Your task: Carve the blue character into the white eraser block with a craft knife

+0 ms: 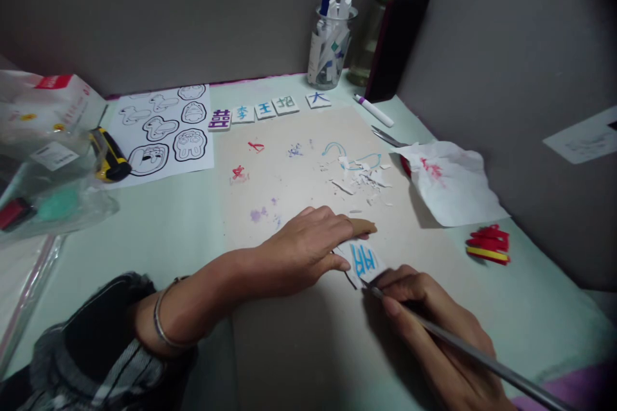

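Note:
A small white tile point(363, 258) with a blue character drawn on it lies on the beige board point(284, 353). My left hand point(306, 247) holds the tile from its left side, thumb and fingers closed at its edges. One fingertip wears a tan bandage or cover. My right hand point(434, 327) is closed around a slim metal craft knife point(475, 354). The knife's tip meets the tile's near edge. Just beyond my left hand, white shavings point(369, 178) are scattered on the board.
Several character tiles point(265, 110) stand in a row behind the board. A yellow utility knife point(110, 155) rests beside a printed sheet point(205, 154). A jar of markers point(330, 45), a bottle point(365, 45), scissors point(385, 137), crumpled paper point(457, 189) and red strips point(489, 244) lie around.

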A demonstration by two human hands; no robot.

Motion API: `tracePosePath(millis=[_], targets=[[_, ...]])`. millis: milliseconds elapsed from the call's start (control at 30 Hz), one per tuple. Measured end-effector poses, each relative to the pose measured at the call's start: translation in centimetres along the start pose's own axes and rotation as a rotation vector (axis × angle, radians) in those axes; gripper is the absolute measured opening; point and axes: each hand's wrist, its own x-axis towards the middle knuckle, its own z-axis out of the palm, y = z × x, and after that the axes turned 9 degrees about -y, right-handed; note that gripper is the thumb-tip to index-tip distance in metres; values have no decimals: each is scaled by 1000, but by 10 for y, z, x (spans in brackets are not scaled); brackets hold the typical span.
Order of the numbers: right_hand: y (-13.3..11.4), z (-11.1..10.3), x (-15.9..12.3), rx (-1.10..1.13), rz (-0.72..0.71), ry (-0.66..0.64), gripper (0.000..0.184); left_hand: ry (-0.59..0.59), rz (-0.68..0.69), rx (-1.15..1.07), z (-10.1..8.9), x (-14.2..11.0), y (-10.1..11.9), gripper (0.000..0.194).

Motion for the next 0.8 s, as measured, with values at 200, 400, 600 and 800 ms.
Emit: tracePosePath(millis=[200, 400, 600, 800], targets=[[1, -6, 1, 66, 31, -57, 19, 4, 20, -22, 1, 0, -2, 45], [2, -16, 1, 174, 97, -169, 19, -5, 18, -27, 0, -1, -2, 43], [0, -12, 1, 351, 7, -182, 20, 14, 25, -52, -1, -1, -1, 44], [12, -4, 5, 230, 115, 379, 20, 103, 25, -291, 2, -5, 2, 63]])
